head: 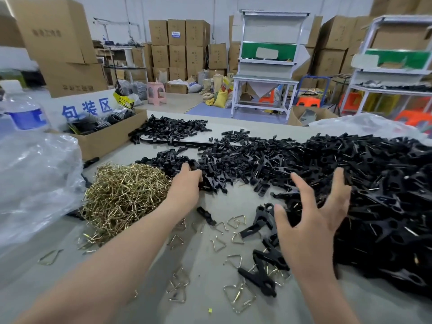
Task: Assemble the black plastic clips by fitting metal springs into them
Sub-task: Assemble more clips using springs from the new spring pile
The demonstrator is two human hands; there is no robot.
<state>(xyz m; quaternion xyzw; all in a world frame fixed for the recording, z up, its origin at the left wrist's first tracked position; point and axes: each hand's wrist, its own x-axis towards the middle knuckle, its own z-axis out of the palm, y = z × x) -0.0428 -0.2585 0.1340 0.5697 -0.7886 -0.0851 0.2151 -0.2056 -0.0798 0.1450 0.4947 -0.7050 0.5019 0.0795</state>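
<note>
Black clips (374,195): heaped right of frame on bench (205,309).
Springs (124,195): gold mound, centre left.
Left hand (184,185): curled among clips; grip unclear.
Right hand (313,218): spread over heap.
Tip: single out one clip first.

Both forearms were bare as far as could be seen. The left hand (187,183) and right hand (313,228) were bare too.

water bottle (23,113), pink stool (156,92), stacked cardboard boxes (178,46)
</note>
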